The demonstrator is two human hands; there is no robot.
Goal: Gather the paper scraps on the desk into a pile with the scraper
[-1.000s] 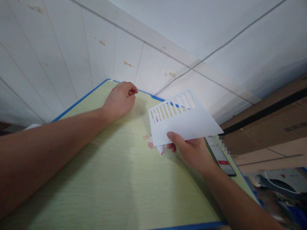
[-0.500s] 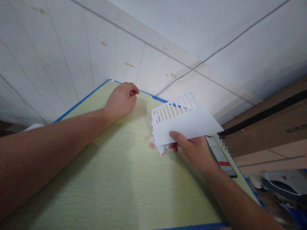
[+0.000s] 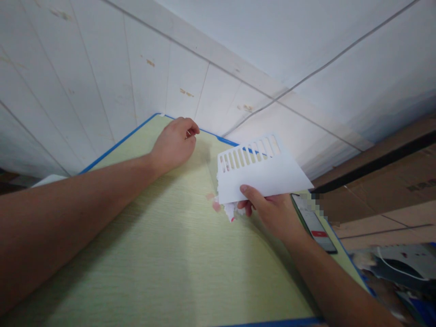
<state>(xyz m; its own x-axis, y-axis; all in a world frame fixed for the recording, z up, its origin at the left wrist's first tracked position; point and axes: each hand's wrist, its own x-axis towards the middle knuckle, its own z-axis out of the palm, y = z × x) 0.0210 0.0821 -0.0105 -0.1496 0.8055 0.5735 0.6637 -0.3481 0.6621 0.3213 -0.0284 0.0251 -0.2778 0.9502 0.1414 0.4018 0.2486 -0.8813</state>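
Compared with half a second ago, the white card (image 3: 262, 175) has shifted a little, its lower left corner drawn up so that more of what lies beneath it shows; the left hand (image 3: 174, 143) has stayed put.

Largest is the white panelled wall (image 3: 194, 59), running out of view at the top and left. Below it, the pale green tabletop (image 3: 153, 259) with its blue rim is cut off at the bottom and partly covered by both forearms. To the right, a brown cardboard box (image 3: 384, 188) is cut off by the right edge, and the clutter (image 3: 398, 277) under it is too blurred to name. A pixelated patch masks the spot between box and tabletop.

The two hands are apart. The left is curled near the far rim, its fingers mostly turned away; I cannot tell whether it grips anything. The right hand (image 3: 267, 209) clamps the card, thumb on top, fingers largely hidden underneath.

That card is held tilted over the right part of the tabletop: plain, smooth, sharp-cornered, with a row of rounded slots along its far edge, looking longer toward the right.

Beside the right wrist lies a phone (image 3: 315, 222), a red bar on its screen. Smallest are torn white scraps (image 3: 230, 210) and pinkish bits (image 3: 216, 207), partly covered by the card.
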